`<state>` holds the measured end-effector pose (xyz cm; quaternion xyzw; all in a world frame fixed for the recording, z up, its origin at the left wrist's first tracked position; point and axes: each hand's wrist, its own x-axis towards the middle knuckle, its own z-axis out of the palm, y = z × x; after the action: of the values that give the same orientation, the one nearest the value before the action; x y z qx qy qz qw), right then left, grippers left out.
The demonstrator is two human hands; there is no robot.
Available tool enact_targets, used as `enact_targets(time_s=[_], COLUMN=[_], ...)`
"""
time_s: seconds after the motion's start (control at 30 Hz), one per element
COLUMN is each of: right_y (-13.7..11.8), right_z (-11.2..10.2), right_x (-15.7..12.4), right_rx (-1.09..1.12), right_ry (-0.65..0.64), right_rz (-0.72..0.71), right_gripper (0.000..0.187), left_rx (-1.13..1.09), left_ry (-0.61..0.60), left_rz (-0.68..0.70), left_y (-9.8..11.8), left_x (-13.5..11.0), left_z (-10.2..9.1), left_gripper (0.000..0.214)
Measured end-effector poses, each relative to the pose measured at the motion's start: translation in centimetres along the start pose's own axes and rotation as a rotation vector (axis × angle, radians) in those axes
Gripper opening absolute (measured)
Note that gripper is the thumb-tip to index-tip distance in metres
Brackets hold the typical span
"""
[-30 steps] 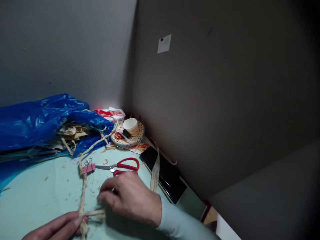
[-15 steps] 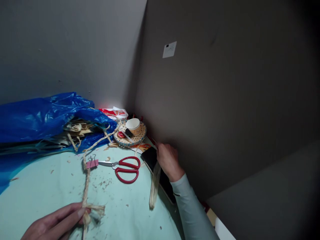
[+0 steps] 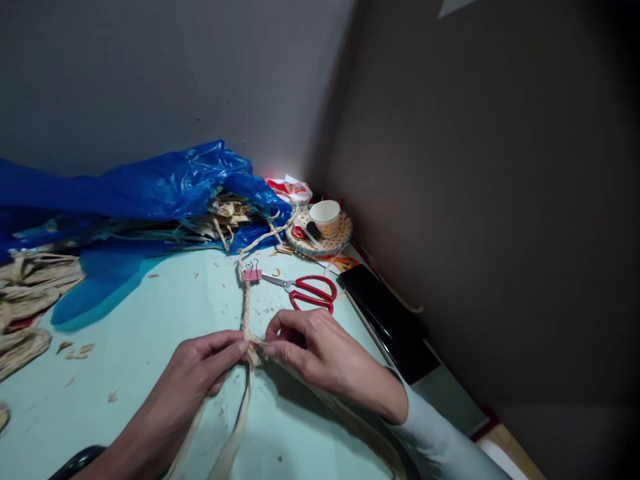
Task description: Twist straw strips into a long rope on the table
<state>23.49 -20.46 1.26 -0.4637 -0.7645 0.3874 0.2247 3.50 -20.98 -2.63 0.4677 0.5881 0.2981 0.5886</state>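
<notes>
A tan braided cord (image 3: 246, 303) of dried plant fibre runs down the table, with a pink binder clip (image 3: 253, 275) on it. My left hand (image 3: 203, 367) pinches the lower end of the braid between thumb and fingers. Just to its right, my right hand (image 3: 327, 353) is closed on a fibre strip (image 3: 363, 433) that trails down below the wrist. Loose flat strands (image 3: 240, 420) hang from the braid below my left fingers. Red-handled scissors (image 3: 314, 283) lie beyond my right hand, their tips close to the clip.
A blue plastic bag (image 3: 170, 180) holding dried fibres lies along the wall. A paper cup (image 3: 327, 223) stands on a round woven tray (image 3: 347, 237) in the corner. To the right lies a black flat device (image 3: 385, 320). Folded dried husks (image 3: 30, 293) are at left.
My right hand has moved from beside the black device to the braid, bringing a dried fibre strip with it. My left hand still pinches the braid. The view has shifted leftward.
</notes>
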Motion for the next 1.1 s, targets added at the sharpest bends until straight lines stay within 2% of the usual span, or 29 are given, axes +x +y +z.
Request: enact_targets(time_s=[0.2,0.47,0.73,0.93,1.03,1.1], right_y=[0.2,0.2,0.4,0.6,0.4,0.2], right_z=[1.3,2.6,3.1,2.6,2.9,3.2], right_x=[0.2,0.6,0.8,0.9,0.9,0.8], right_rx=[-0.039,-0.07,-0.186,-0.129,-0.259,-0.389], right_ry=[0.081,0.124,0.183,0.04,0.089,0.114], right_rz=[0.019,0.07,0.069,0.093,0.077,0.018], right_gripper=[0.014,0.01,0.011,0.018,0.017,0.017], left_rx=[0.002,-0.063,-0.055,-0.036,0.009,0.024], left_ry=[-0.038,-0.049,-0.03,0.009,0.012,0.016], left_rz=[-0.049,-0.007,-0.008,-0.07,-0.021,0.02], left_y=[-0.2,-0.5,-0.4,0.0,0.5,0.7], left_x=[0.2,0.3,0.2,0.3,0.6,0.7], left_z=[-0.1,-0.3,-0.2,-0.1,0.3,0.4], left_gripper=[0.034,0.015,0.019,0.031,0.023,0.018])
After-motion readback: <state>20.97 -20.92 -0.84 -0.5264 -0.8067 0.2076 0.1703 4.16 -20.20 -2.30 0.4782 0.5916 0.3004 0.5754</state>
